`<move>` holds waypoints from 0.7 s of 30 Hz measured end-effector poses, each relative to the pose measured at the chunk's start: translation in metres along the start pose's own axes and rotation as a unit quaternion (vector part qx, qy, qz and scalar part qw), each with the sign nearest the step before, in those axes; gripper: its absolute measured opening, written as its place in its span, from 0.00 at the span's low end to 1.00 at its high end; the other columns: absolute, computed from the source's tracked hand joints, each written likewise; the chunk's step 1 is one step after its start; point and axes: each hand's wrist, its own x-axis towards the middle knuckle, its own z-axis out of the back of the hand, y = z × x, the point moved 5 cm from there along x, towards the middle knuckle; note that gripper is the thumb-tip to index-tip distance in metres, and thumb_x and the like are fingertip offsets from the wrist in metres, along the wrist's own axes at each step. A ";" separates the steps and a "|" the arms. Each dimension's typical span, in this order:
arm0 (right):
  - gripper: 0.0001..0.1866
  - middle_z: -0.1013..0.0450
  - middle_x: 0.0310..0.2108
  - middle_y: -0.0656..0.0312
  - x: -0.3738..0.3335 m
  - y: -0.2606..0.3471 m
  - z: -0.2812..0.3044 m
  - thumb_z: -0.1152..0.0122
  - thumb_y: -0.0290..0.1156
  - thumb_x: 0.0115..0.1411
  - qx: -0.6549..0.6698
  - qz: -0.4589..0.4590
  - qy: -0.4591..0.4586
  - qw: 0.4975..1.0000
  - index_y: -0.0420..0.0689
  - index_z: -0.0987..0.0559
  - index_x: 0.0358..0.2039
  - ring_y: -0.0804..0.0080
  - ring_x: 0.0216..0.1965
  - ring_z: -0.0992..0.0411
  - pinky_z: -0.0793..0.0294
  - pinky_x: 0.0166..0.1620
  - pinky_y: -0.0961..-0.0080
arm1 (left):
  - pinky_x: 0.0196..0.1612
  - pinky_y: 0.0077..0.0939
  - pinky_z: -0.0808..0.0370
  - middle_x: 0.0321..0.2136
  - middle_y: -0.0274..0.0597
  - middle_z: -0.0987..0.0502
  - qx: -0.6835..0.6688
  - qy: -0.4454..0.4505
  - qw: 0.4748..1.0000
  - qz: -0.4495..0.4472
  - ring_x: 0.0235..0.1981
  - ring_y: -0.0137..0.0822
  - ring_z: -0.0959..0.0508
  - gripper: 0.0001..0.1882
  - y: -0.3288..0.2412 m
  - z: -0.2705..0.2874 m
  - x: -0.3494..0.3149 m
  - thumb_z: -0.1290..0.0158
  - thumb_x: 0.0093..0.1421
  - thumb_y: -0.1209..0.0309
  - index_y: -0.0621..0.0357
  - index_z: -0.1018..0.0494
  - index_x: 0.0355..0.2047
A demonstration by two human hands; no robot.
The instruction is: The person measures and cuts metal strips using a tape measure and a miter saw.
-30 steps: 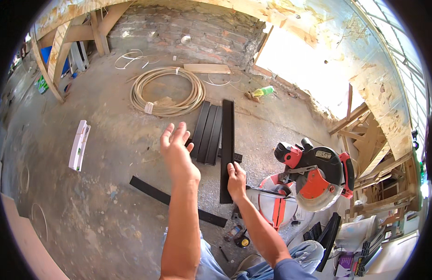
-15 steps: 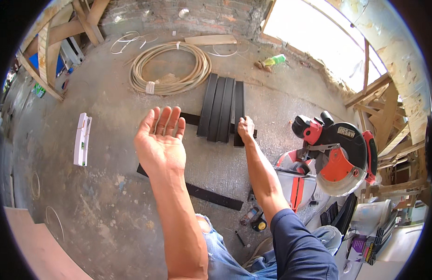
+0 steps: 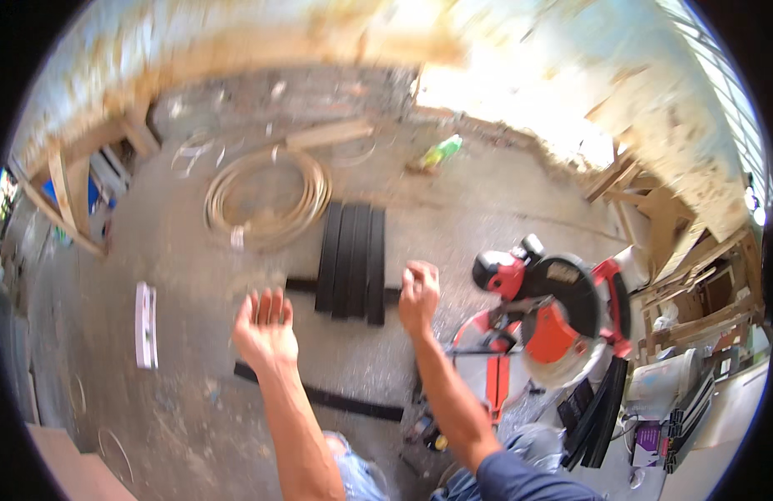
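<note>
Concrete floor (image 3: 194,326) spreads beneath everything. The left hand (image 3: 265,332) is palm up, fingers loosely extended, holding nothing; the right hand (image 3: 419,299) is half curled, too blurred to tell any grip. Slightly beyond and between them, four black strips (image 3: 351,259) lie side by side, long axes near to far, the right hand nearer, across a crosswise strip (image 3: 300,285). A mitre saw (image 3: 555,332) bounds the right; floor stretches left toward a pale box (image 3: 145,326).

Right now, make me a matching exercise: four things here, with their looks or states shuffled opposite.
Things:
1. Left hand
2. Black strips
3. Miter saw
4. Coiled hose

Looks or states:
A. Red, black and orange
B. Beige, wound in rings
C. Palm showing, holding nothing
D. Lying side by side

Pairs: 1-C, 2-D, 3-A, 4-B
</note>
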 end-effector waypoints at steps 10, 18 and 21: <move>0.09 0.27 0.37 0.51 0.131 0.349 0.275 0.45 0.27 0.59 -0.048 0.274 -0.174 0.945 0.35 0.23 0.37 0.62 0.38 0.30 0.30 0.41 0.67 | 0.48 0.35 0.32 0.47 0.39 0.29 0.219 -0.054 0.955 -0.190 0.45 0.36 0.25 0.22 0.004 -0.037 -0.086 0.51 0.66 0.62 0.56 0.34 0.57; 0.14 0.28 0.47 0.52 0.373 0.373 0.363 0.43 0.30 0.58 -0.172 0.039 -0.176 0.968 0.37 0.22 0.43 0.59 0.45 0.31 0.33 0.48 0.63 | 0.56 0.39 0.37 0.55 0.44 0.32 0.260 -0.155 0.899 -0.318 0.56 0.40 0.32 0.27 -0.134 -0.183 -0.174 0.51 0.65 0.58 0.55 0.36 0.62; 0.16 0.28 0.48 0.52 0.432 0.344 0.364 0.41 0.33 0.58 -0.263 -0.120 -0.135 0.948 0.39 0.22 0.44 0.56 0.48 0.31 0.35 0.52 0.57 | 0.64 0.45 0.41 0.61 0.49 0.35 0.243 -0.108 0.948 -0.173 0.62 0.45 0.35 0.33 -0.188 -0.279 -0.147 0.50 0.64 0.51 0.56 0.37 0.64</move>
